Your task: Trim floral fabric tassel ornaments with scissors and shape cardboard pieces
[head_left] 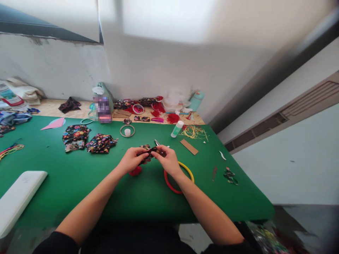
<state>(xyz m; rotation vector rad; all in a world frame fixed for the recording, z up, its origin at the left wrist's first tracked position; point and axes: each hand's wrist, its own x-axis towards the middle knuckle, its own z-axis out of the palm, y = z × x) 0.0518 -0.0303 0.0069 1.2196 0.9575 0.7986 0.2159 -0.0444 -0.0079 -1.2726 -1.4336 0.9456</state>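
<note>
Left hand (134, 158) and right hand (167, 159) meet above the green table (87, 190), fingers and thumbs of both closed on a piece of dark floral cloth (151, 151) held between them. Nearest on the table, at the left, lies a white slab-shaped object (22, 197); a red and yellow ring (192, 173) sits partly under the right forearm, and a red tuft (136, 171) shows just below the left hand. Off to the right is a small floral scrap (230, 175). Just beyond the fingers, the pointed metal tip (157, 142) of a tool sticks out, the rest hidden. Farther back, two floral cloth bundles (76, 135) lie side by side at the left, with a grey ring (127, 135) around a white cap (127, 132) to their right; a brown strip (189, 147), an upright, slightly leaning glue stick (177, 129) and tangled yellow strings (195, 132) are on the right. Along the wooden board (53, 106) at the back are red tassels (173, 118), a pale ring (138, 109) and a tilted turquoise bottle (196, 100), near the pale wall (159, 67)
</note>
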